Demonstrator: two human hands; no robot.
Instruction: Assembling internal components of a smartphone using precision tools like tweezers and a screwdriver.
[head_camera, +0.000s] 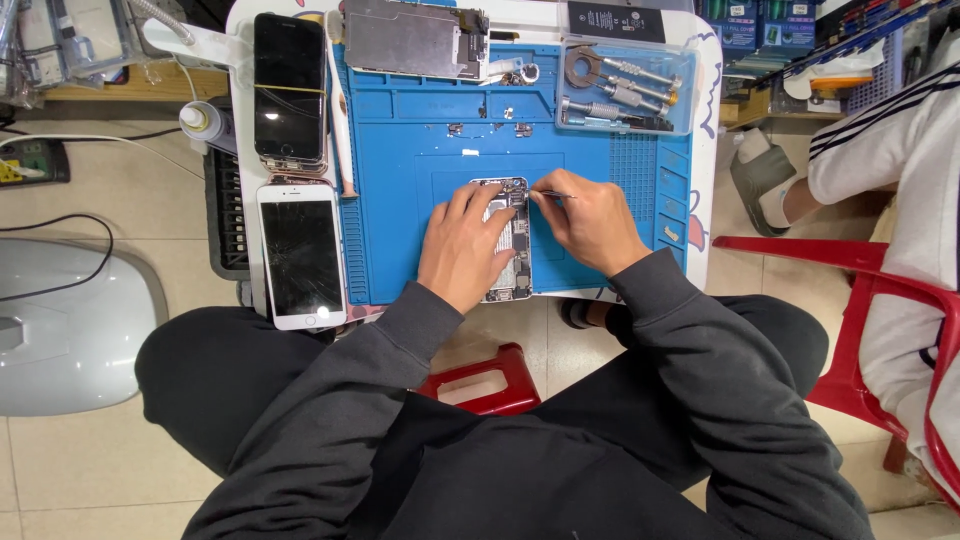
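Two hands over opened phone (510, 245) on blue mat (420, 150): left hand (465, 245) fingers spread pressing it down, right hand (585, 220) fingers pinching tweezers (553, 195); clear tray (625, 85) holds screwdrivers (625, 95)

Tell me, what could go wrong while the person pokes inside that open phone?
The thin tool in the right hand might slip and scratch the small parts inside the open phone. The tiny screws lying loose on the blue mat could roll off and get lost if the left hand bumps something.
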